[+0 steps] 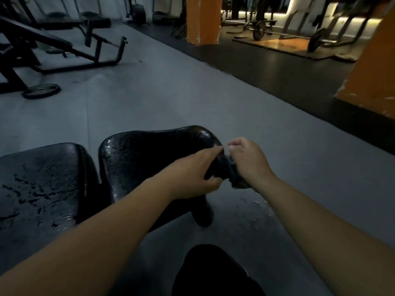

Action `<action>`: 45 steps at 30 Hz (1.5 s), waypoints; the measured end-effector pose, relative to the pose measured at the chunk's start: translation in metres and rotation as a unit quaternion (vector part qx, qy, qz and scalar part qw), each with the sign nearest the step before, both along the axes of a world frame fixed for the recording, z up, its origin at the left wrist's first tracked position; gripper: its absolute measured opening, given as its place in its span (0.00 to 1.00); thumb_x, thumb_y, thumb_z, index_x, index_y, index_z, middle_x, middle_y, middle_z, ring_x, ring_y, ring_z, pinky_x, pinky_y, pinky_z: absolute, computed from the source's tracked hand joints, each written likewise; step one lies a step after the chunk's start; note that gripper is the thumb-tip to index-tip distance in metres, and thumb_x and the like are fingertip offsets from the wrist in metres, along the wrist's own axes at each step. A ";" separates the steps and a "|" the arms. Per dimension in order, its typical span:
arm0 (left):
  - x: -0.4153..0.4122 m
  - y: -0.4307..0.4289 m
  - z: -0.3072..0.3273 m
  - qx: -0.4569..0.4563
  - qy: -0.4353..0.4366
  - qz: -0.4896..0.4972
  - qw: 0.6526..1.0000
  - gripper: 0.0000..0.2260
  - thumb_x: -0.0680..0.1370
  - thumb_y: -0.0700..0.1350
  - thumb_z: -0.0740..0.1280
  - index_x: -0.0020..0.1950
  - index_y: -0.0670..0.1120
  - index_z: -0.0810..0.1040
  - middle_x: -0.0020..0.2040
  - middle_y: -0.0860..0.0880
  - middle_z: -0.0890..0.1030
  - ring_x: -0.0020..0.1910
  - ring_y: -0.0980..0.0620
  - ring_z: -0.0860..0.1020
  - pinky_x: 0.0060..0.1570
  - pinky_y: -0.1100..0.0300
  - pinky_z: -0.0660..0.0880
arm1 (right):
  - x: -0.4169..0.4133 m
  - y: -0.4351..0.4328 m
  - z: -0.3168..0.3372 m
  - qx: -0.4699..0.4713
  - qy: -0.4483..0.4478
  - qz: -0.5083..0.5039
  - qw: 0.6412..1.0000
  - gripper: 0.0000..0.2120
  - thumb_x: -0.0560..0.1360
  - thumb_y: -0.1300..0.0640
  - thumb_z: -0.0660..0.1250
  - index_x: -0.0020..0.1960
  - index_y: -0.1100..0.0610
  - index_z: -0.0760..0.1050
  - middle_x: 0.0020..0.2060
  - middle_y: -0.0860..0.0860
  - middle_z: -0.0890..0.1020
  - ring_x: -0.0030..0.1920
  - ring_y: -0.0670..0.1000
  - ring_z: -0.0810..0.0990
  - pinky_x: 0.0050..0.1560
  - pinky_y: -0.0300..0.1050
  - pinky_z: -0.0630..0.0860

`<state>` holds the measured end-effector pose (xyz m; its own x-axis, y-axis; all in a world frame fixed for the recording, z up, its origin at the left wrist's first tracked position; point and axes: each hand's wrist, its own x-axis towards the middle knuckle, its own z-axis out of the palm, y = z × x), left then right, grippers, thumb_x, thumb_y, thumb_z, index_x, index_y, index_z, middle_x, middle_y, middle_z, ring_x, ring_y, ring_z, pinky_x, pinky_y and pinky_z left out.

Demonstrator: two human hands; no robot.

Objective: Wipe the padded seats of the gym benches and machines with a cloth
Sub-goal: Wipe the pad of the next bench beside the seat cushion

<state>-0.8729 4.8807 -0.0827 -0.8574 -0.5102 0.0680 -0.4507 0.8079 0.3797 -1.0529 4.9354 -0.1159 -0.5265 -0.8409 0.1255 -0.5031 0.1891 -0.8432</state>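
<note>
- Black, cracked padding covers the two seat pads we count in front of us: the left pad (40,184) lies at the left edge of view, and the right pad (154,154) stands just beside it with a narrow gap between them.
- We see one dark cloth (226,171), bunched up and held between our two hands at the right pad's right edge; whether it touches the pad we cannot tell.
- Our left hand (192,174) reaches over the right pad, its fingers curled closed on the cloth's left side with the thumb underneath.
- Our right hand (248,159) holds the cloth's right side, fingers bent closed around it, with a frayed end of cloth hanging below the wrist.
- Both forearms are bare, and one dark-clothed knee (211,272) shows at the bottom of the view.
- We stand on a grey floor (171,92) with a few wet spots to the right of the right pad.
- We count one black incline bench (42,45) at the upper left, with one weight plate (40,90) lying flat on the floor near its frame.
- Two orange pillars show: one pillar (203,18) at the top centre, the other pillar (372,67) at the right edge.
- Between them, far back, one barbell (288,37) with two plates rests on a wooden platform.
</note>
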 end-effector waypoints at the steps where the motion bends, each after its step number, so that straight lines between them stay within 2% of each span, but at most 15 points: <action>1: -0.013 0.010 0.003 0.003 0.003 -0.021 1.000 0.38 0.75 0.57 0.68 0.80 0.57 0.51 0.75 0.55 0.66 0.66 0.54 0.72 0.63 0.55 0.73 | -0.005 0.003 0.006 0.027 -0.072 -0.016 0.997 0.07 0.78 0.56 0.61 0.49 0.54 0.78 0.44 0.52 0.83 0.47 0.53 0.82 0.47 0.47 0.79; 3: -0.039 0.024 0.003 -0.033 0.018 -0.046 0.998 0.44 0.74 0.56 0.71 0.80 0.57 0.45 0.75 0.54 0.63 0.63 0.51 0.73 0.58 0.54 0.75 | -0.011 0.015 0.020 0.047 -0.242 -0.030 0.969 0.11 0.79 0.56 0.59 0.49 0.59 0.79 0.45 0.60 0.84 0.46 0.62 0.84 0.45 0.58 0.83; 5: -0.061 0.033 -0.001 -0.080 0.029 -0.058 0.995 0.46 0.74 0.53 0.72 0.81 0.53 0.43 0.74 0.49 0.63 0.62 0.46 0.74 0.55 0.51 0.76 | -0.018 0.031 0.036 0.061 -0.364 -0.040 0.929 0.13 0.82 0.58 0.60 0.51 0.63 0.80 0.44 0.64 0.85 0.42 0.62 0.85 0.38 0.54 0.82; 13: -0.110 0.057 0.015 -0.178 0.076 -0.141 0.971 0.33 0.80 0.45 0.66 0.80 0.44 0.52 0.62 0.44 0.70 0.53 0.42 0.76 0.48 0.48 0.76 | -0.074 0.108 0.067 0.125 -0.510 0.086 0.847 0.17 0.74 0.48 0.68 0.56 0.59 0.81 0.56 0.61 0.81 0.58 0.63 0.79 0.63 0.59 0.75; 16: -0.122 0.066 0.037 -0.191 0.092 -0.217 0.953 0.30 0.80 0.47 0.67 0.78 0.43 0.58 0.63 0.43 0.71 0.54 0.43 0.76 0.50 0.47 0.77 | -0.086 0.133 0.076 0.115 -0.589 0.149 0.786 0.20 0.68 0.50 0.77 0.54 0.62 0.81 0.53 0.62 0.81 0.51 0.61 0.82 0.44 0.45 0.81; 18: -0.132 0.070 0.050 -0.209 0.083 -0.251 0.942 0.30 0.80 0.46 0.66 0.79 0.43 0.57 0.66 0.43 0.70 0.57 0.45 0.75 0.53 0.49 0.76 | -0.097 0.142 0.081 0.115 -0.601 0.174 0.771 0.17 0.69 0.50 0.76 0.50 0.62 0.82 0.47 0.59 0.80 0.40 0.51 0.79 0.32 0.36 0.75; 21: -0.146 0.076 0.062 -0.242 0.061 -0.269 0.930 0.30 0.81 0.42 0.62 0.80 0.42 0.53 0.66 0.44 0.69 0.58 0.46 0.73 0.52 0.54 0.73 | -0.111 0.151 0.085 0.097 -0.587 0.170 0.785 0.16 0.74 0.47 0.64 0.48 0.60 0.80 0.44 0.57 0.76 0.35 0.48 0.71 0.30 0.35 0.67; 25: -0.160 0.074 0.061 -0.322 -0.002 -0.264 0.909 0.25 0.80 0.43 0.62 0.76 0.45 0.59 0.61 0.46 0.71 0.53 0.48 0.76 0.47 0.56 0.74 | -0.124 0.164 0.086 0.097 -0.622 0.170 0.758 0.14 0.70 0.55 0.70 0.52 0.62 0.76 0.42 0.55 0.72 0.36 0.48 0.70 0.31 0.36 0.67; 27: -0.166 0.082 0.062 -0.355 -0.055 -0.229 0.904 0.12 0.81 0.45 0.60 0.65 0.46 0.69 0.54 0.48 0.74 0.51 0.47 0.79 0.39 0.57 0.69 | -0.121 0.164 0.088 0.165 -0.526 0.133 0.824 0.06 0.71 0.64 0.68 0.47 0.60 0.73 0.37 0.53 0.70 0.32 0.46 0.67 0.28 0.36 0.63; 28: -0.169 0.089 0.064 -0.355 -0.089 -0.203 0.908 0.05 0.82 0.46 0.60 0.55 0.48 0.72 0.48 0.49 0.75 0.48 0.47 0.80 0.35 0.57 0.66 | -0.116 0.160 0.087 0.223 -0.398 0.104 0.884 0.08 0.71 0.67 0.66 0.42 0.57 0.70 0.33 0.52 0.68 0.29 0.47 0.64 0.27 0.38 0.60; 30: -0.177 0.099 0.060 -0.348 -0.125 -0.164 0.914 0.12 0.81 0.47 0.60 0.37 0.48 0.69 0.34 0.50 0.70 0.37 0.48 0.78 0.30 0.60 0.61 | -0.103 0.151 0.086 0.330 -0.033 0.053 0.942 0.12 0.71 0.68 0.66 0.36 0.57 0.65 0.29 0.53 0.66 0.27 0.50 0.63 0.29 0.43 0.59; 33: -0.188 0.100 0.046 -0.299 -0.135 -0.130 0.936 0.16 0.81 0.51 0.58 0.34 0.49 0.69 0.32 0.51 0.70 0.29 0.50 0.71 0.34 0.59 0.69 | -0.097 0.137 0.079 0.379 0.265 0.022 0.887 0.03 0.77 0.64 0.65 0.49 0.60 0.77 0.44 0.60 0.80 0.41 0.57 0.78 0.41 0.49 0.74; 35: -0.192 0.098 0.042 -0.220 -0.117 -0.120 0.961 0.13 0.80 0.55 0.59 0.45 0.49 0.77 0.40 0.50 0.76 0.37 0.46 0.76 0.40 0.56 0.73 | -0.098 0.140 0.083 0.391 0.355 0.000 0.849 0.09 0.80 0.62 0.61 0.59 0.60 0.74 0.54 0.61 0.80 0.52 0.60 0.80 0.52 0.54 0.76; 37: -0.196 0.103 0.045 -0.130 -0.094 -0.110 0.981 0.13 0.79 0.55 0.62 0.56 0.50 0.79 0.50 0.47 0.81 0.46 0.43 0.79 0.44 0.56 0.72 | -0.102 0.148 0.091 0.336 0.458 0.013 0.823 0.09 0.82 0.60 0.59 0.61 0.57 0.71 0.51 0.57 0.81 0.50 0.58 0.81 0.47 0.52 0.75; 45: -0.206 0.120 0.049 0.098 -0.047 -0.103 0.989 0.07 0.81 0.49 0.61 0.49 0.47 0.74 0.44 0.46 0.76 0.42 0.47 0.75 0.40 0.57 0.69 | -0.121 0.167 0.099 0.219 0.566 0.045 0.793 0.02 0.81 0.56 0.62 0.51 0.53 0.72 0.37 0.51 0.75 0.36 0.51 0.75 0.37 0.48 0.76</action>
